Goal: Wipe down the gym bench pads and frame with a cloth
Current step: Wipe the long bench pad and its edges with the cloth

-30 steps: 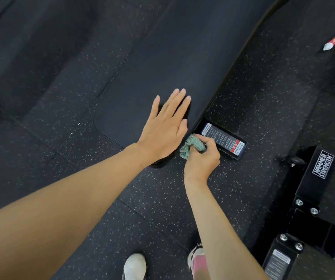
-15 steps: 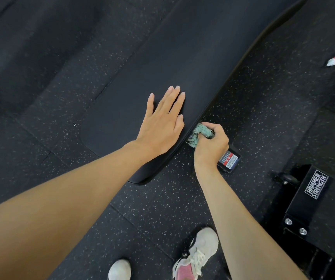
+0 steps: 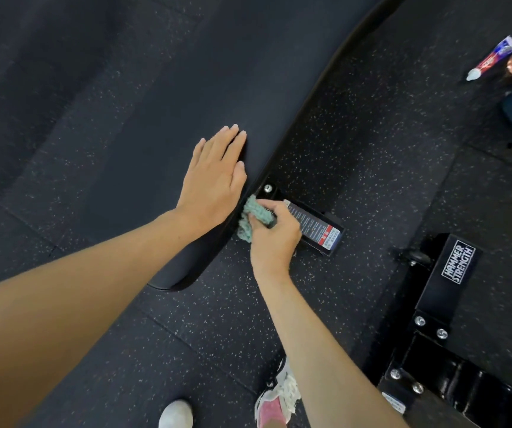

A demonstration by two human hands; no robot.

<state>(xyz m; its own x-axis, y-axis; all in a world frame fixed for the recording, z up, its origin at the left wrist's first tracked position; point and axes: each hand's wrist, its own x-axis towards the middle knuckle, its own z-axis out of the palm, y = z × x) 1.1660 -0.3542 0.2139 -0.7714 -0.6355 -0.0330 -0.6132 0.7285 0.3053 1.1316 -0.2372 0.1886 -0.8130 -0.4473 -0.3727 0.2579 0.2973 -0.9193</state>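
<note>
The long black padded bench pad (image 3: 187, 88) runs diagonally, with its rounded near end at the lower left and its length heading up to the right. The edge that matters is its right-hand one. The left hand (image 3: 214, 180) lies flat on the pad just inside that edge, fingers straight and together, pressing rather than gripping. Just across the edge, the right hand (image 3: 274, 239) has its fingers curled tight round a bunched teal knitted cloth (image 3: 250, 219). The cloth sits against the pad's rim where a short black metal frame bar (image 3: 319, 231) with a printed label juts out from beneath, below a silver bolt (image 3: 267, 188). The bar's long axis points away from the pad toward the lower right, so the right hand is the nearer one, and I judge the next wipe would run outward along it. The cloth seems to touch the bar's inner end, though the fingers hide the contact.
</note>
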